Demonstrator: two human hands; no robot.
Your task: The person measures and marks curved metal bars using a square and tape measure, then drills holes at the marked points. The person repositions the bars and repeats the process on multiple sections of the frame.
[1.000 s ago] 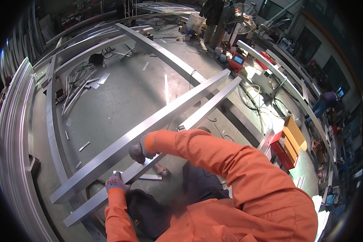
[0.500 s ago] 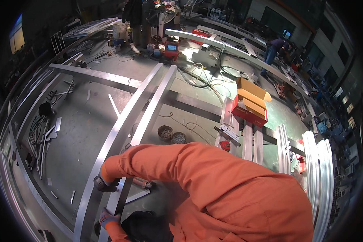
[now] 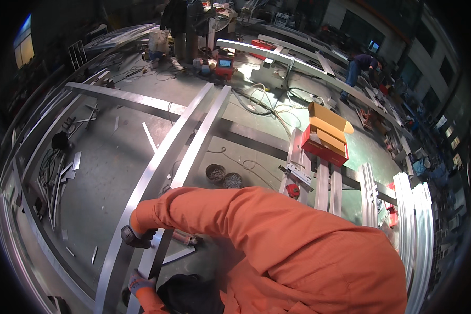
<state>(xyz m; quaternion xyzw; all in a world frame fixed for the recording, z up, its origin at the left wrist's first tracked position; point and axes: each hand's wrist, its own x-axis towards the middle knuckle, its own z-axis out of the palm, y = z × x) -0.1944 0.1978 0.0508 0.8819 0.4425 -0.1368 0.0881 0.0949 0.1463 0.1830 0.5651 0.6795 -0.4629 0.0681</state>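
I am gripping the right metal bar point(image 3: 199, 138) with my left hand point(image 3: 140, 283), fingers curled, probably steadying it, while my right hand point(image 3: 136, 237) is hovering over the left metal bar point(image 3: 159, 154), grip unclear, the 2 spanning a crossbeam point(image 3: 248, 137).

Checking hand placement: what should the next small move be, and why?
Perhaps steady the right-hand beam with the left hand before shifting the right hand: the left hand is at that beam's near stretch, while the right is over the edge of the left-hand beam. Whether the right holds anything is unclear.
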